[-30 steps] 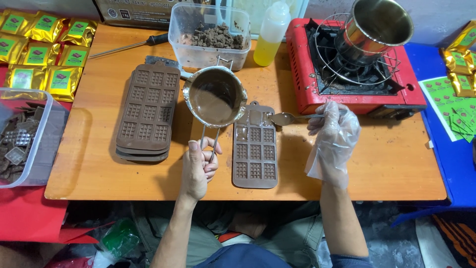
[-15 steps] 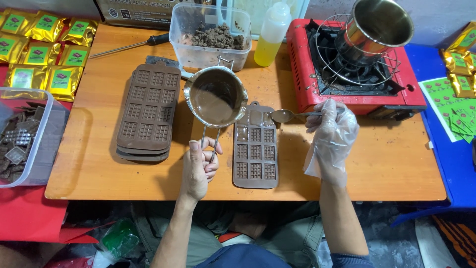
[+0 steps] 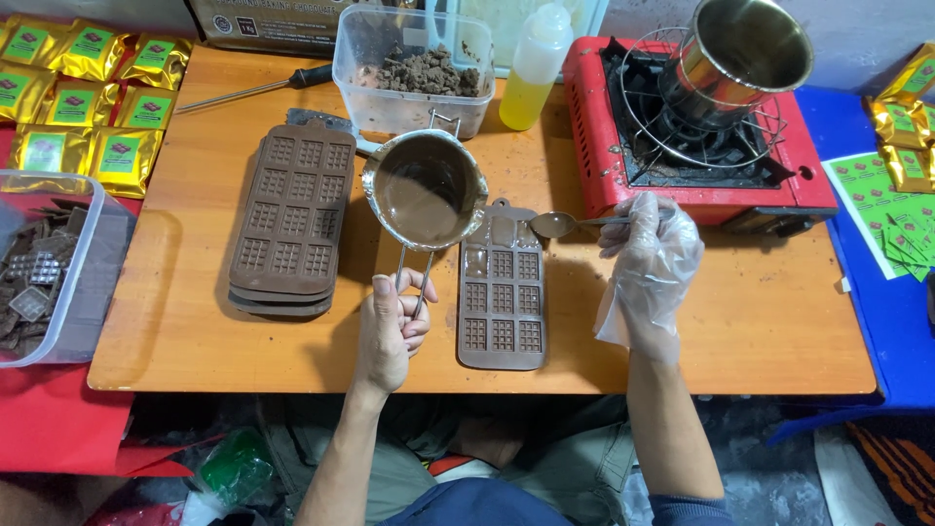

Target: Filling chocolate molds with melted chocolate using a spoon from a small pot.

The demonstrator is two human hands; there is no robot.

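My left hand (image 3: 392, 326) grips the wire handle of a small metal pot (image 3: 425, 189) with melted chocolate in it, held just above the wooden table (image 3: 750, 312). My right hand (image 3: 650, 261), in a loose clear plastic glove, holds a spoon (image 3: 563, 224) coated in chocolate over the top right corner of a brown silicone bar mould (image 3: 502, 289). The mould lies flat between my two hands. Its top cavities look glossy with chocolate.
A stack of brown moulds (image 3: 291, 216) lies left of the pot. Behind stand a clear tub of chocolate crumbs (image 3: 414, 70), a yellow squeeze bottle (image 3: 535, 66) and a red gas stove (image 3: 711, 146) bearing a steel pot. Gold packets (image 3: 83, 97) and a tub of chocolate pieces (image 3: 44, 268) sit left.
The spoon in my right hand has shifted slightly left, toward the top of the mould. The pot and my left hand have stayed nearly still.
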